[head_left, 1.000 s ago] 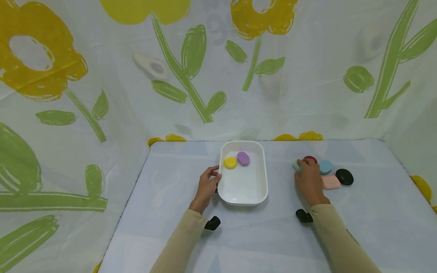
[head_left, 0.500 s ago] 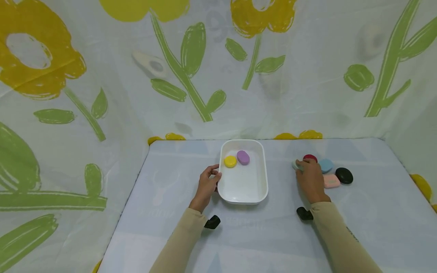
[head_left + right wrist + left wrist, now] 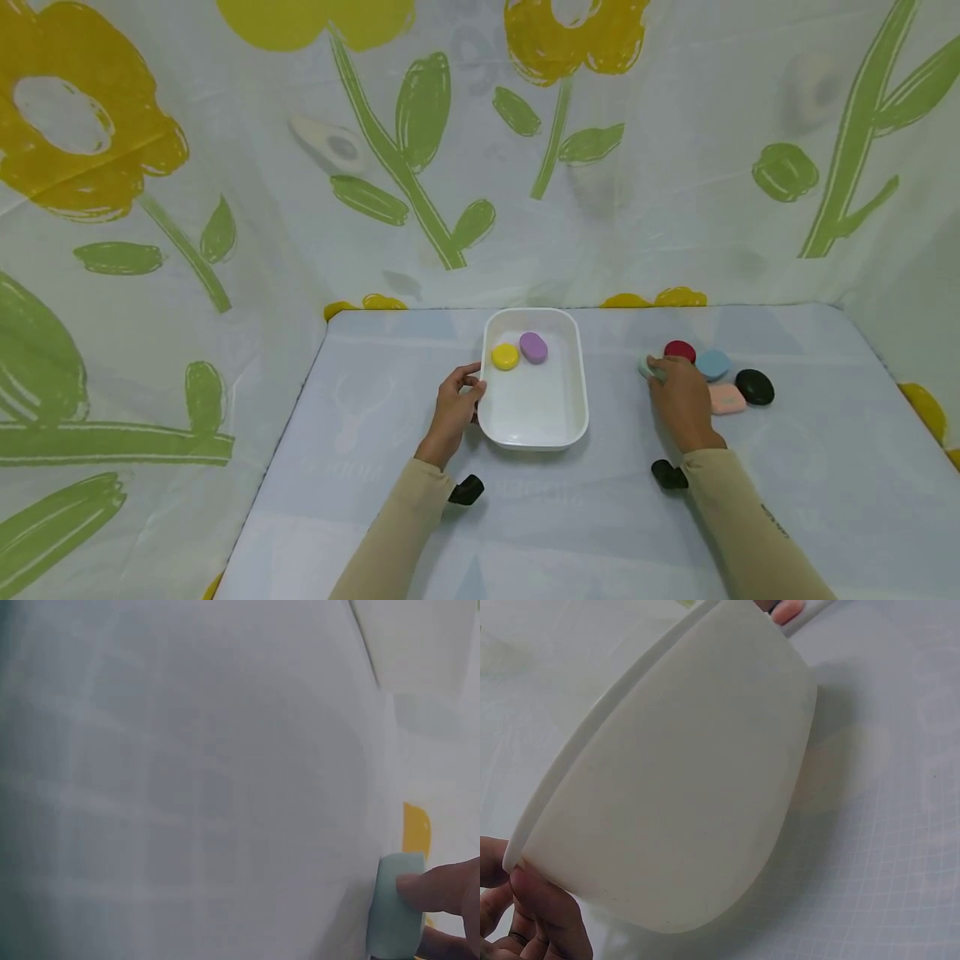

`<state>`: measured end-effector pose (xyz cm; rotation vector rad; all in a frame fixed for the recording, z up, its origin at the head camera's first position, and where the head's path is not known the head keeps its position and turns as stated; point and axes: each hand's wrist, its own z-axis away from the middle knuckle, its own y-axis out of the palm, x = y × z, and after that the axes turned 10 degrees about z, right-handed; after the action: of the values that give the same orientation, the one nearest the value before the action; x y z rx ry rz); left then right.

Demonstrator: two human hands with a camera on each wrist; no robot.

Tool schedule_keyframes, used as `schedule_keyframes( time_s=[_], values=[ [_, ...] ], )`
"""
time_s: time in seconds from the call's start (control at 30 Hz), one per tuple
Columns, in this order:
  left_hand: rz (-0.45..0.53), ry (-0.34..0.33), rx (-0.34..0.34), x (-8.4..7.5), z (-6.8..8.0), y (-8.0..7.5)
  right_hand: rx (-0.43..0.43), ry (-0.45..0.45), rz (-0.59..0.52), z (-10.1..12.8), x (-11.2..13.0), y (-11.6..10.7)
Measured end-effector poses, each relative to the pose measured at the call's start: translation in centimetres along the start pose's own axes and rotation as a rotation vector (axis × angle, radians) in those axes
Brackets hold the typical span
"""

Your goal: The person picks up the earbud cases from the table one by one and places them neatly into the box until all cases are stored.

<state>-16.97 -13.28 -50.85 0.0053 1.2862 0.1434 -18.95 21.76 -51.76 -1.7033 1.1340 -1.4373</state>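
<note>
Nearest, two beige sleeves (image 3: 750, 521) are stretched over the pale surface (image 3: 570, 533), with a dark wrist mount (image 3: 467, 490) seen at the left cuff.

Beyond it, the near-left side of a white tray (image 3: 533, 417) is held by the left hand (image 3: 450, 417), its rim caught between thumb and fingers. The tray is judged to be light and stiff, probably plastic; it is best steadied by that rim, since its smooth wall offers little grip.

To the right, a pale green piece (image 3: 395, 922) is pinched by the right hand (image 3: 682, 404), thumb on one face and fingers behind. Whether it is touching the surface cannot be told. It looks like a small soap bar: likely light, firm and somewhat slippery, so it should be taken across its two broad faces without hard squeezing.

Just past that hand, a pink piece (image 3: 727, 401), a black piece (image 3: 754, 387), a blue piece (image 3: 713, 365) and a red piece (image 3: 679, 349) are clustered. In the tray's far half, a yellow piece (image 3: 505, 357) and a purple piece (image 3: 533, 347) are seen close together. Farthest, a flower-printed cloth (image 3: 262, 125) is hung.
</note>
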Motion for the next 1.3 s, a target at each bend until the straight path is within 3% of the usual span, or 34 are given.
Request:
schedule_keyframes(
  time_s=[0.57, 0.77, 1.0, 1.3],
  values=[
    [0.001, 0.0, -0.006, -0.2, 0.3, 0.1, 0.041, 0.038, -0.109, 1.1, 1.3, -0.6],
    [0.0, -0.008, -0.007, -0.2, 0.3, 0.2, 0.047, 0.052, -0.127, 0.6, 3.5, -1.3],
    [0.006, 0.001, 0.002, -0.3, 0.4, 0.2, 0.049, 0.002, -0.251, 0.0, 6.5, -2.4],
    [0.007, 0.007, 0.007, -0.4, 0.5, 0.3, 0.113, -0.023, -0.319, -1.1, 10.1, -2.6]
  ],
)
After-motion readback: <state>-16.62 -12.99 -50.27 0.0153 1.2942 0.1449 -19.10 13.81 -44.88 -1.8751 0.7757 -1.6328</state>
